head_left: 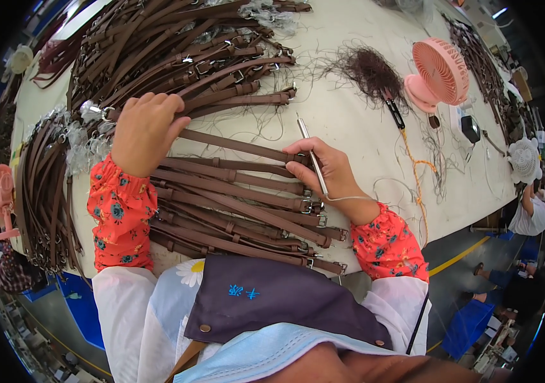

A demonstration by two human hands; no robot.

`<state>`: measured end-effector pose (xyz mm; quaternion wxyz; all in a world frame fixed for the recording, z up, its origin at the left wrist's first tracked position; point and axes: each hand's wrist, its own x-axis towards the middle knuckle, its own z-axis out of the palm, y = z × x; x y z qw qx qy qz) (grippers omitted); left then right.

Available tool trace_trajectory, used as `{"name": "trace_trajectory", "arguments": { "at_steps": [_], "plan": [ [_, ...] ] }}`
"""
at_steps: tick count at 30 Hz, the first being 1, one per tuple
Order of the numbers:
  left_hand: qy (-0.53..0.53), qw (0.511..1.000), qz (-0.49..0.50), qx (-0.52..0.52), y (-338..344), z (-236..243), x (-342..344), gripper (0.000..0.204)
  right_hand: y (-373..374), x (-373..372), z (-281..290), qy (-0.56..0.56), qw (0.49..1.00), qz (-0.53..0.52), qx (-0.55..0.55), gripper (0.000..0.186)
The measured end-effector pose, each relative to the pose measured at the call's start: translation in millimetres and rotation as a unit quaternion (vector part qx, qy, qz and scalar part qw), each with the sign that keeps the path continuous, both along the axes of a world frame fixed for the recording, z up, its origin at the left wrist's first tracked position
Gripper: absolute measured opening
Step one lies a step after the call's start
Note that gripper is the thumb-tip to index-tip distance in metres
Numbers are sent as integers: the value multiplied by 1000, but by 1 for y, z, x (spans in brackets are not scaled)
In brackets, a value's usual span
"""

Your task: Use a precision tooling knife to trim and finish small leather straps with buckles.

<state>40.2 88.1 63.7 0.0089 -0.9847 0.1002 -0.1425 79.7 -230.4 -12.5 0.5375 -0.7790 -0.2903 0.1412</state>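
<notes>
A narrow brown strap stretches between my two hands above a row of similar straps. My left hand is closed over the strap's left end, its fingertips partly hidden. With thumb and fingers, my right hand pinches the strap's right end. A slim silver pen-shaped tool also rests in that hand, its thin tip pointing up and away, a pale cord trailing from its lower end. Below the held strap lie several brown buckled straps, their metal buckles toward the right.
Heaped brown straps fill the far left, with another bundle at left. A dark thread tangle, black-handled snips on an orange cord and a pink fan stand on the pale table. Other people are at right.
</notes>
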Motion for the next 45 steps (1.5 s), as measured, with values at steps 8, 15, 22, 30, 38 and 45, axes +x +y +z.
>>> {"name": "trace_trajectory", "arguments": {
  "at_steps": [8, 15, 22, 30, 38, 45],
  "plan": [
    [236, 854, -182, -427, -103, -48, 16, 33, 4, -1, -4, -87, 995, -22, 49, 30],
    [314, 777, -96, -537, -97, -59, 16, 26, 4, 0, -4, -114, 992, -18, 55, 27],
    [278, 838, -120, -453, -91, -52, 20, 23, 5, -4, -1, -30, 999, -7, 41, 24],
    [351, 811, -73, -462, -65, -52, 26, 12, 1, -3, 9, -69, 998, -11, -11, 23],
    [62, 982, -156, -84, -43, -47, 24, 27, 1, 2, 11, -137, 989, -8, -49, 22],
    [212, 879, -215, -369, -90, -60, 17, 20, -5, 1, 13, -150, 986, -3, -76, 20]
  ]
}}
